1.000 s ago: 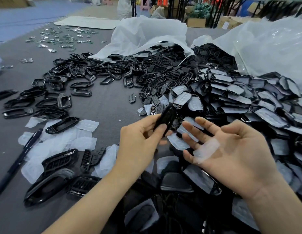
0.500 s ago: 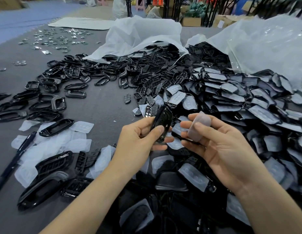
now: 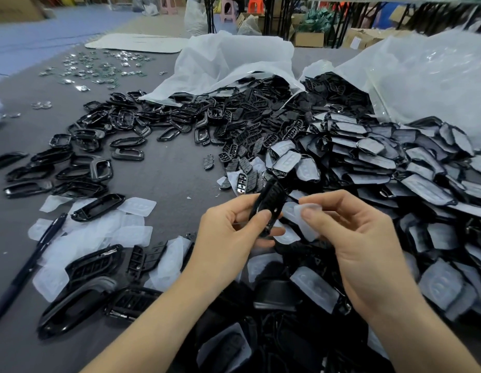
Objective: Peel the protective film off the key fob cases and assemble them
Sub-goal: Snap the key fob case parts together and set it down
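Black glossy plastic fills the near edge of my view: a long open frame (image 3: 72,308) and ribbed button pads lie there on the grey table (image 3: 174,179), I think set aside for assembly. Just beyond, the left hand (image 3: 228,235) grips one key fob case (image 3: 269,205) between thumb and fingers, tilted upright so that its face turns toward the right hand (image 3: 363,251). The right hand pinches a thin, milky piece of film (image 3: 308,222) just beside the case; I cannot tell if a corner is attached to it. Soft peeled films (image 3: 104,235) are heaped on the left near a dark pen (image 3: 26,267), probably a discard place. Farther right, film-covered cases (image 3: 382,162) spill from a crinkled clear bag (image 3: 428,76); small shiny metal pieces (image 3: 99,67) lie far left.
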`<action>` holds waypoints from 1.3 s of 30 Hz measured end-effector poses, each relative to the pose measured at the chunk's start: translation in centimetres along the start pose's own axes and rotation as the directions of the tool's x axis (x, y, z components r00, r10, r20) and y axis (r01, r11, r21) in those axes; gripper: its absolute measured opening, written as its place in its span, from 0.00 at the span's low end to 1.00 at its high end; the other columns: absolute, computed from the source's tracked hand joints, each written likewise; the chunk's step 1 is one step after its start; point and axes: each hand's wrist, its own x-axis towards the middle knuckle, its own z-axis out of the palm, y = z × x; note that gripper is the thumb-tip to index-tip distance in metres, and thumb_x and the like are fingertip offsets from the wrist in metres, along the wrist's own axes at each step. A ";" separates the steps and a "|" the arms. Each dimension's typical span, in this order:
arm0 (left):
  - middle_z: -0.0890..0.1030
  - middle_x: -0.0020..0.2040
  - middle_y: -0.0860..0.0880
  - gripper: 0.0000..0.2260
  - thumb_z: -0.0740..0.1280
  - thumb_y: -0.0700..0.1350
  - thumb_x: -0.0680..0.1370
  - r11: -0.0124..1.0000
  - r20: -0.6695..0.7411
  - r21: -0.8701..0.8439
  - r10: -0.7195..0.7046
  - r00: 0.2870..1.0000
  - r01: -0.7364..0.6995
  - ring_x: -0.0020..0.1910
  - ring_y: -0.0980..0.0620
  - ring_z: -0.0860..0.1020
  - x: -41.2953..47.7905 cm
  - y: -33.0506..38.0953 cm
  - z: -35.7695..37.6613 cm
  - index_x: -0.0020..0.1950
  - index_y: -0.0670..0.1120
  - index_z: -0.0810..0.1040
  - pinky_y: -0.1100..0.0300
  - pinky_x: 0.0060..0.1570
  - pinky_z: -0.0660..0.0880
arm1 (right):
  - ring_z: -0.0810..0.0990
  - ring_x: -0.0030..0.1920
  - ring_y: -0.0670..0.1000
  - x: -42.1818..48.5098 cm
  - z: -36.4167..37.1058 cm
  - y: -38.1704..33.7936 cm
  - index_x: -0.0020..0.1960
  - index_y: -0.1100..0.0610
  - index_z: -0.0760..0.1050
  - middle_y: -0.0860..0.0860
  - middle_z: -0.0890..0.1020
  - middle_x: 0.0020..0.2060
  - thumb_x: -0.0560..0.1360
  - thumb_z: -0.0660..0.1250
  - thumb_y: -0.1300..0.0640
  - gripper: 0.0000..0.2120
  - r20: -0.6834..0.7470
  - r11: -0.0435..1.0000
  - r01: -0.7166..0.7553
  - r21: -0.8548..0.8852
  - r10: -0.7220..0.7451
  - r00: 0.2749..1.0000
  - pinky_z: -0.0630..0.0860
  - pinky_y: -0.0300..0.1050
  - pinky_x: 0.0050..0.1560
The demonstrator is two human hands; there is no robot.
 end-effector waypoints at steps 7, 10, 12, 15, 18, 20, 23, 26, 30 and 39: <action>0.86 0.42 0.46 0.10 0.68 0.38 0.77 0.994 0.015 0.064 0.092 0.996 -0.093 0.42 0.51 0.84 -0.3 -0.3 0.5 0.53 0.52 0.83 0.62 0.38 0.80 | 0.82 0.36 0.45 -0.6 1.1 0.5 0.40 0.53 0.80 0.49 0.84 0.36 0.70 0.73 0.65 0.07 0.027 0.977 0.187 -0.099 -0.185 0.982 0.76 0.34 0.38; 0.86 0.41 0.49 0.09 0.69 0.43 0.77 0.983 0.058 0.100 0.149 0.987 -0.154 0.42 0.51 0.85 -0.7 -0.3 0.8 0.54 0.56 0.82 0.61 0.40 0.81 | 0.81 0.35 0.49 -0.8 1.1 0.8 0.41 0.50 0.78 0.46 0.83 0.35 0.70 0.74 0.61 0.08 -0.057 0.927 0.265 -0.265 -0.290 0.955 0.77 0.41 0.38; 0.82 0.32 0.47 0.10 0.70 0.47 0.76 0.952 0.045 0.201 0.228 0.973 -0.233 0.35 0.54 0.81 -0.9 -0.6 0.9 0.54 0.60 0.81 0.61 0.39 0.81 | 0.81 0.38 0.48 -0.9 1.3 1.0 0.40 0.49 0.78 0.45 0.83 0.36 0.70 0.74 0.62 0.09 -0.091 0.895 0.320 -0.311 -0.363 0.927 0.77 0.38 0.40; 0.66 0.26 0.40 0.11 0.68 0.47 0.76 0.876 0.006 0.351 0.350 0.937 -0.330 0.26 0.52 0.65 -1.0 -0.7 1.1 0.55 0.61 0.80 0.65 0.35 0.80 | 0.80 0.44 0.46 -1.1 1.7 1.1 0.39 0.49 0.78 0.45 0.80 0.40 0.69 0.75 0.65 0.13 -0.092 0.808 0.440 -0.391 -0.510 0.855 0.74 0.31 0.42; 0.70 0.25 0.40 0.12 0.67 0.45 0.77 0.821 0.020 0.420 0.417 0.909 -0.386 0.24 0.46 0.70 -1.2 -0.5 1.3 0.58 0.58 0.77 0.70 0.33 0.76 | 0.79 0.44 0.45 -1.2 1.7 1.1 0.41 0.51 0.78 0.47 0.79 0.42 0.69 0.75 0.65 0.10 -0.107 0.774 0.472 -0.422 -0.559 0.822 0.74 0.29 0.41; 0.73 0.25 0.41 0.10 0.67 0.45 0.78 0.791 0.024 0.439 0.464 0.886 -0.426 0.24 0.55 0.74 -1.3 -0.3 1.3 0.57 0.57 0.79 0.73 0.33 0.73 | 0.80 0.44 0.46 -1.3 1.6 1.1 0.42 0.53 0.79 0.49 0.79 0.42 0.69 0.75 0.64 0.08 -0.112 0.772 0.475 -0.423 -0.565 0.817 0.76 0.32 0.41; 0.78 0.28 0.46 0.09 0.65 0.48 0.78 0.754 0.041 0.474 0.498 0.866 -0.455 0.28 0.57 0.78 -1.4 -0.1 1.3 0.57 0.57 0.78 0.68 0.31 0.74 | 0.80 0.43 0.45 -1.4 1.7 1.0 0.43 0.53 0.79 0.50 0.79 0.43 0.71 0.74 0.61 0.05 -0.128 0.765 0.484 -0.424 -0.580 0.804 0.75 0.31 0.41; 0.76 0.27 0.49 0.10 0.64 0.48 0.78 0.733 0.035 0.506 0.509 0.860 -0.454 0.27 0.54 0.76 -1.5 -0.1 1.4 0.58 0.56 0.76 0.58 0.30 0.75 | 0.79 0.42 0.44 -1.6 1.8 0.7 0.43 0.52 0.78 0.49 0.78 0.43 0.72 0.73 0.60 0.06 -0.143 0.764 0.493 -0.416 -0.591 0.794 0.75 0.30 0.40; 0.75 0.27 0.50 0.13 0.67 0.40 0.77 0.697 0.047 0.536 0.538 0.842 -0.476 0.27 0.63 0.74 -1.4 0.0 1.4 0.58 0.54 0.78 0.73 0.32 0.70 | 0.79 0.42 0.46 -1.6 1.8 0.6 0.43 0.51 0.77 0.48 0.77 0.43 0.72 0.73 0.61 0.07 -0.153 0.767 0.498 -0.404 -0.593 0.790 0.75 0.29 0.39; 0.78 0.30 0.51 0.12 0.64 0.46 0.77 0.699 0.084 0.524 0.527 0.846 -0.487 0.28 0.58 0.77 -1.3 0.4 1.2 0.60 0.56 0.76 0.62 0.32 0.76 | 0.79 0.43 0.47 -1.2 1.4 0.4 0.41 0.46 0.77 0.43 0.76 0.43 0.70 0.74 0.60 0.10 -0.124 0.800 0.479 -0.362 -0.551 0.825 0.75 0.31 0.41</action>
